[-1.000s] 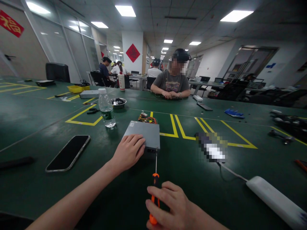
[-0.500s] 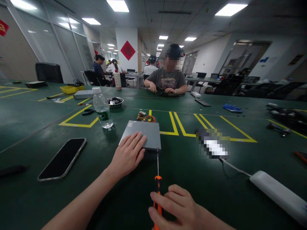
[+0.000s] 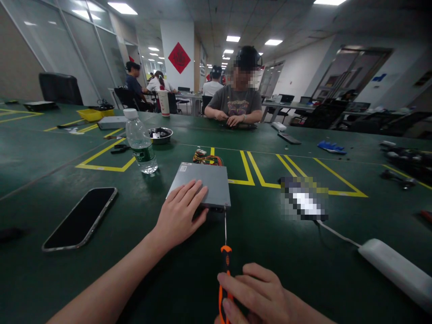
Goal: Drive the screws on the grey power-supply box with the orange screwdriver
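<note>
A grey metal computer power supply (image 3: 212, 182) lies flat on the green table, its bundle of coloured cables (image 3: 206, 157) at the far side. Across its near left top rests my left hand (image 3: 180, 213), fingers stretched out and thumb by the front edge. My right hand (image 3: 253, 292) has its fingers closed on the orange and black handle of a screwdriver (image 3: 227, 258). The screwdriver's shaft points away from me, and its tip meets the front face of the power supply near the right corner. Whether it sits in a screw is too small to tell.
A water bottle (image 3: 140, 144) stands left of the power supply, with a metal bowl (image 3: 160, 135) behind it. One phone (image 3: 81, 218) lies at left, another blurred phone (image 3: 303, 200) at right, cabled to a white power strip (image 3: 394, 265). Across the table sits a person (image 3: 238, 101).
The view has tilted down and shifted slightly. My left hand stays on the power supply; the right-hand fingers have shifted slightly around the screwdriver handle, whose tip stays at the same corner.
</note>
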`<action>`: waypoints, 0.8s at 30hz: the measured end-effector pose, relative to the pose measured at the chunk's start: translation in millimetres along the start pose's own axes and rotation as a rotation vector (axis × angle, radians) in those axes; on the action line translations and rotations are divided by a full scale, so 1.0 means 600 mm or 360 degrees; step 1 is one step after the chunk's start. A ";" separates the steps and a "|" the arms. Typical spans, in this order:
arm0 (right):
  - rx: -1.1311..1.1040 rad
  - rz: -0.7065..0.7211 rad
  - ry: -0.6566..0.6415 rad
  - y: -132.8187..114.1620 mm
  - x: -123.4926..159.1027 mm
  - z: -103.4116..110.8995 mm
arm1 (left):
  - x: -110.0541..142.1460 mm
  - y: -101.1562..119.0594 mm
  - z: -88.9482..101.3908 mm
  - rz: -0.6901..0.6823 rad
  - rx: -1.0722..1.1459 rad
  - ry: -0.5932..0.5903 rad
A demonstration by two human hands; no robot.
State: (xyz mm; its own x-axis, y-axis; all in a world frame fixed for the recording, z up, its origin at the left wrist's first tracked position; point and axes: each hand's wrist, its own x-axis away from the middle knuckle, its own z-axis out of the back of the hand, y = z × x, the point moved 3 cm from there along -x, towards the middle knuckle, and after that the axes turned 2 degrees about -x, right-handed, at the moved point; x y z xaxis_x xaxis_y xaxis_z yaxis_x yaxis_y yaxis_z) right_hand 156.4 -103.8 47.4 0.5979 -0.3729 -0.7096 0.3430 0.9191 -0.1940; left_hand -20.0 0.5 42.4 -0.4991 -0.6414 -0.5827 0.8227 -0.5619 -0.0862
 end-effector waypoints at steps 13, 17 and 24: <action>0.0276 0.0208 -0.0134 -0.012 -0.014 0.001 | -0.001 0.001 0.003 0.0029 0.0001 -0.0039; 0.0261 0.0219 0.0024 -0.008 -0.013 -0.001 | -0.001 -0.002 0.006 0.0040 -0.0065 -0.0055; 0.0333 0.0242 -0.0144 -0.011 -0.013 0.006 | 0.001 -0.004 0.006 0.0098 -0.0106 -0.0042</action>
State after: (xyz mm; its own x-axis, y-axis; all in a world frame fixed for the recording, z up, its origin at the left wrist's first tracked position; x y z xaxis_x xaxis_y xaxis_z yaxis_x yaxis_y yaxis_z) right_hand 152.2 -107.6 56.9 0.7132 -0.2511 -0.6544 0.3809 0.9226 0.0611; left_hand -22.9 -0.4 45.2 -0.4532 -0.6878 -0.5670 0.8679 -0.4855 -0.1048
